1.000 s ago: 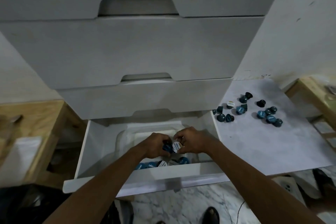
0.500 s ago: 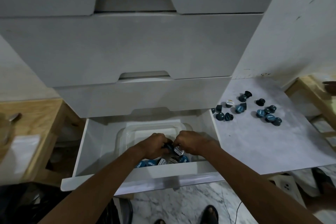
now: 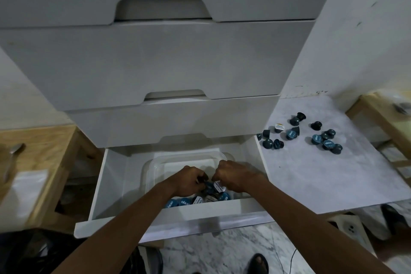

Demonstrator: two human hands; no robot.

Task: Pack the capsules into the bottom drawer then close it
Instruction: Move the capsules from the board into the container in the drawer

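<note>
The white bottom drawer [image 3: 200,218] stands pulled out. Inside it sits a clear plastic tub [image 3: 153,167] with several blue and white-lidded capsules [image 3: 189,201] piled at its near end. Both hands are down in the tub, close together over the pile. My left hand [image 3: 189,181] is curled with a dark capsule at its fingertips. My right hand [image 3: 231,176] is curled beside a white-lidded capsule [image 3: 219,186]. Several more dark blue capsules [image 3: 295,134] lie loose on the grey marble board [image 3: 322,180] to the right.
Two closed white drawers [image 3: 155,62] rise above the open one. A wooden shelf [image 3: 44,147] with a metal spoon [image 3: 13,155] and a white sheet lies left. Another wooden frame [image 3: 382,122] is at the right. Marble floor and my feet show below.
Both hands have sunk a little lower into the tub and stay together over the capsule pile. The loose capsules on the board have not moved.
</note>
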